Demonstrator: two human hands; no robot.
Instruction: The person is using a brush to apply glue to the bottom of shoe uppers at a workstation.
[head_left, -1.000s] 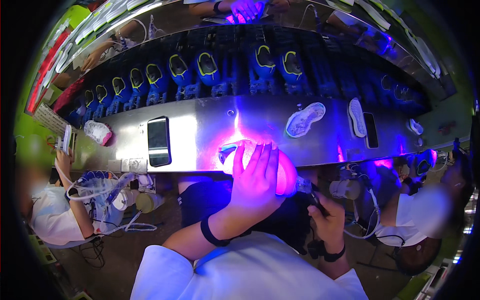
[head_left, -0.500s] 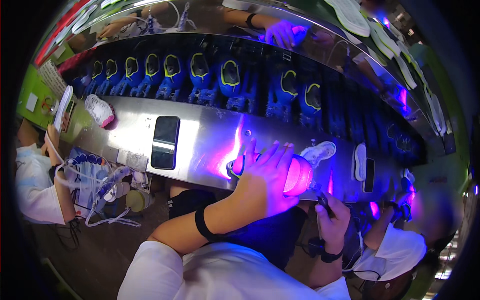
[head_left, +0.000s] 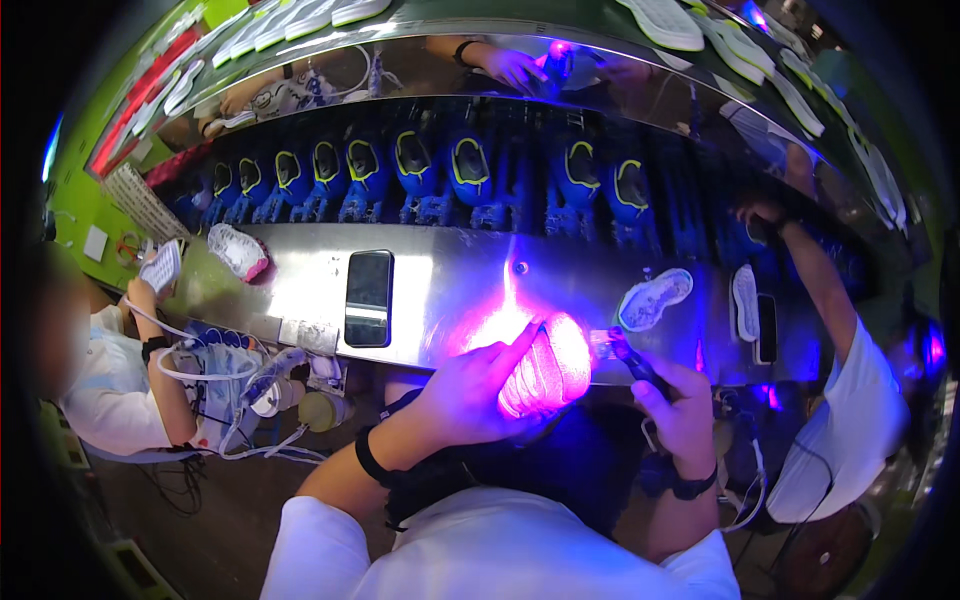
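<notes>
Shoe upper (head_left: 556,365), washed in bright pink and violet light, is held at the front edge of the tabletop (head_left: 440,275); contact with that edge cannot be determined. Left hand (head_left: 468,388) grasps it from the left, with fingers extended along its side. Right hand (head_left: 682,405) grips the dark handle of a brush (head_left: 642,366), its pale tip just beside the shoe upper's right side—whether the two touch cannot be told.

Beyond the brush, a white sole (head_left: 656,300) lies flat on the tabletop. Farther right, a second sole (head_left: 745,302) lies next to a dark phone (head_left: 767,330). Left of the hands lie a black phone (head_left: 369,300) and, farther off, a white-and-pink shoe piece (head_left: 238,252). Along the rear stands a row of blue shoes (head_left: 469,172) with yellow-green collars. Co-workers flank the station—the left one (head_left: 135,385) holds a sole (head_left: 161,266).
</notes>
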